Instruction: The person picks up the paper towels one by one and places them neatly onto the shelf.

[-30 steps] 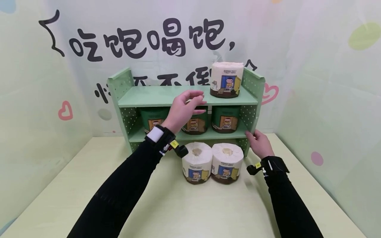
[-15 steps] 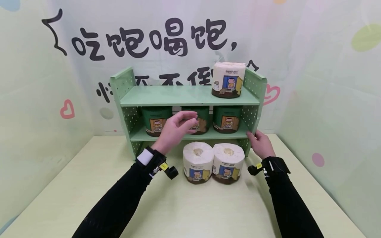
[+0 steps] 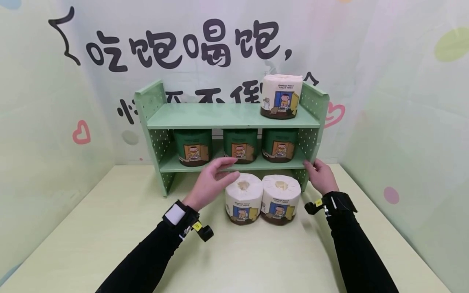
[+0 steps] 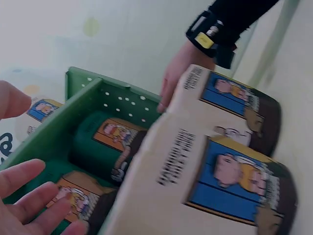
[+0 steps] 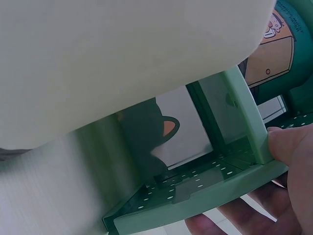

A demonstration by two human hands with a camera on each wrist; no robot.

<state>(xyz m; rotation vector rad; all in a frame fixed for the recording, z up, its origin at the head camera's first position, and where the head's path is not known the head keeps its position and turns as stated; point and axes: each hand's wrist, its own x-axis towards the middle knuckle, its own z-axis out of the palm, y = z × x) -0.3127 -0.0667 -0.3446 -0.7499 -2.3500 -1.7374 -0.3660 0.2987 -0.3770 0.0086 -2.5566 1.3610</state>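
Right wrist view: a blurred cream toilet paper roll (image 5: 122, 58) is filling the upper frame, its edges running off the picture. The right hand (image 5: 288, 171) is being cut off at the frame's corner. Left wrist view: the left hand (image 4: 29, 200) is showing only fingers (image 4: 22, 176); the two nearest rolls' (image 4: 210, 161) print is too blurred to read.

Two cream toilet paper rolls stand upright on the desk (image 3: 110, 228), touching side by side, just in front of the green shelf rack (image 3: 234, 116). The left roll (image 3: 243, 198) and the right roll (image 3: 280, 197) each show an open core on top and a printed wrapper: a cartoon figure at a blue door above a brown band. The left roll is nearest the left hand (image 3: 212, 179), not touched. The right hand (image 3: 320, 176) grips the rack's lower right edge.
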